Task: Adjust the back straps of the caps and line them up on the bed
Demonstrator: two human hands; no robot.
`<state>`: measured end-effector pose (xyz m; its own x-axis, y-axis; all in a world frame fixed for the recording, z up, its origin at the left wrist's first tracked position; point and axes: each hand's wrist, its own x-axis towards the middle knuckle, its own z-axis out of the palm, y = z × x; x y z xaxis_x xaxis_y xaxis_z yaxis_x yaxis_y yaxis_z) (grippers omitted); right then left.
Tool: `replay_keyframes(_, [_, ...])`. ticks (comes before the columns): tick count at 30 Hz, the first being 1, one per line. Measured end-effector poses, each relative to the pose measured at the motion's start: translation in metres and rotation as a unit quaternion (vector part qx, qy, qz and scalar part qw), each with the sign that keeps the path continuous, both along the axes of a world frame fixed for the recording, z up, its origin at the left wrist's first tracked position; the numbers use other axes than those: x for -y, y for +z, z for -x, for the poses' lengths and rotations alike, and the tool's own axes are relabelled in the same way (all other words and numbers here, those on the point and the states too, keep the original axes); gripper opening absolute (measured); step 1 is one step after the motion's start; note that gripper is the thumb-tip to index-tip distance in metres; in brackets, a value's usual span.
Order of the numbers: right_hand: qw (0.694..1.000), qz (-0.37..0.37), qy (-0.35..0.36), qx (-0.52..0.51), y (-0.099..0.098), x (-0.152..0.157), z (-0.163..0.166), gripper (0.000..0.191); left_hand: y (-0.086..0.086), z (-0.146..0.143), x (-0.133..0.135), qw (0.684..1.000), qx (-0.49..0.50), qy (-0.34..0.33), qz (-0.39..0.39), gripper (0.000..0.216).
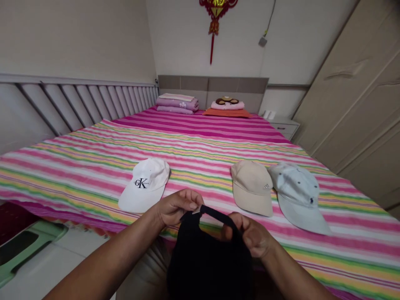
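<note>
A black cap (209, 258) hangs between my hands at the bed's near edge, its back strap and opening facing up. My left hand (181, 205) pinches one end of the strap by its buckle. At the strap's other end, my right hand (251, 234) grips the cap's edge, some fingers hidden behind it. Beyond my left hand lies a white cap (146, 185) with a black CK logo. To the right on the bed rest a beige cap (252, 187) and a pale grey-blue cap (298, 193), side by side and touching or nearly so.
The bed has a striped cover (193, 154). Folded purple bedding (177, 104) and a pink and orange pile (227, 107) sit by the headboard (215, 85). A white rail (84, 104) runs along the left. A green stool (34, 246) stands at lower left, a nightstand (284, 125) at far right.
</note>
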<state>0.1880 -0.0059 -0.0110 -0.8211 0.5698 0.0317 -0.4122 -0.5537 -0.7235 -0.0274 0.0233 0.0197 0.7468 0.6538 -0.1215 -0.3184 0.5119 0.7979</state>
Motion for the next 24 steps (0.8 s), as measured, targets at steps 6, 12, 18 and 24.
replay_keyframes(6, [0.995,-0.004,-0.045,-0.087,0.014,0.004,0.005,0.022,-0.04,-0.001,0.004,0.996,0.031,-0.055,0.059,0.051])
replay_keyframes(12, [0.995,0.027,-0.067,-0.068,0.016,-0.004,0.002,0.023,-0.05,-0.001,0.009,0.992,0.111,-0.004,0.066,0.024])
replay_keyframes(18, [0.996,0.077,-0.023,-0.042,0.011,-0.009,-0.003,0.045,-0.041,0.002,0.002,0.979,0.174,0.102,0.042,0.017])
replay_keyframes(24, [0.997,0.069,-0.009,-0.041,-0.005,-0.009,0.002,0.032,-0.045,0.004,-0.001,0.974,0.175,0.129,0.058,0.014])
